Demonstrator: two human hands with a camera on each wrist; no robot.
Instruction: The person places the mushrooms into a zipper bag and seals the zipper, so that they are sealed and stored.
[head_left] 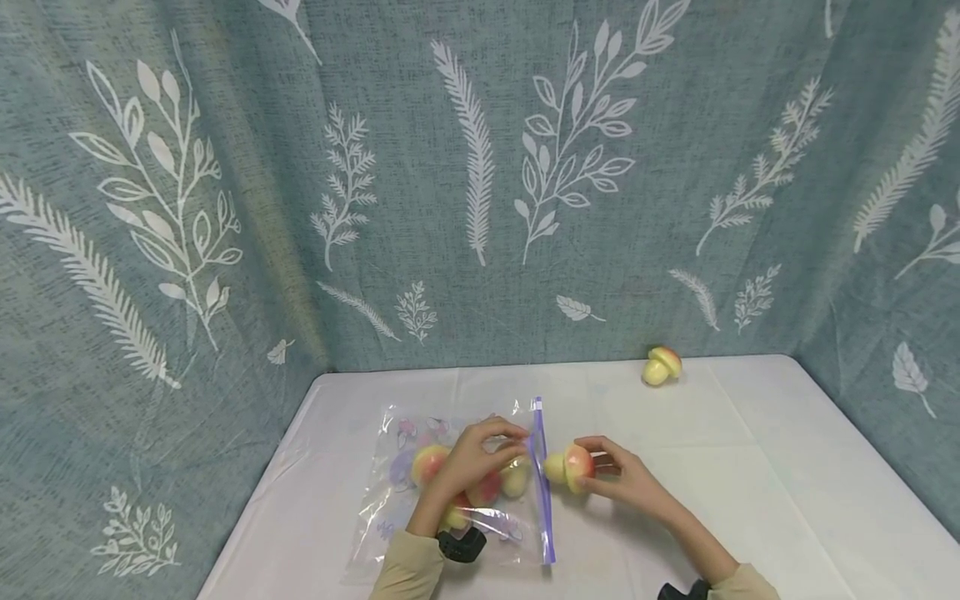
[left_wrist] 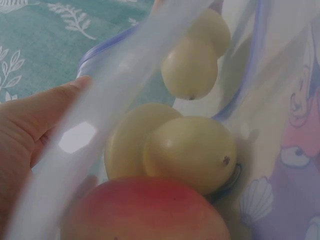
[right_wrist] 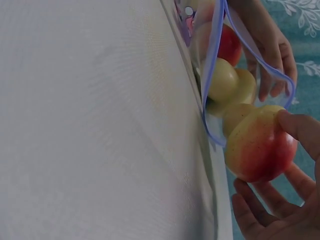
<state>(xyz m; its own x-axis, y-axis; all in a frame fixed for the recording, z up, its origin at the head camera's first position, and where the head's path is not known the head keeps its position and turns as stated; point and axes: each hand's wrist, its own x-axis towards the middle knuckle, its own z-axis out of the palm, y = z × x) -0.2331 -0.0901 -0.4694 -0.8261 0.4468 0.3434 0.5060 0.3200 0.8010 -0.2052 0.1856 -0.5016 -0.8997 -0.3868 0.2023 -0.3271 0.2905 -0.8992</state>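
Mushroom at mouth of bag

Looks like a small curtained-off table nook, i.e. a makeshift booth; whether it's in a home, office or lab, can't tell. Evidence: teal drape w/ white leaf prints hangs at L, R & far side, closing in the table on 3 sides & filling the bkgd. Table has a plain white cover w/ faint fold creases, its far edge up against the drape. Fabric's household-type, but a black wrist unit on the person's L arm & a 2nd black unit on the R fit a recording set-up.
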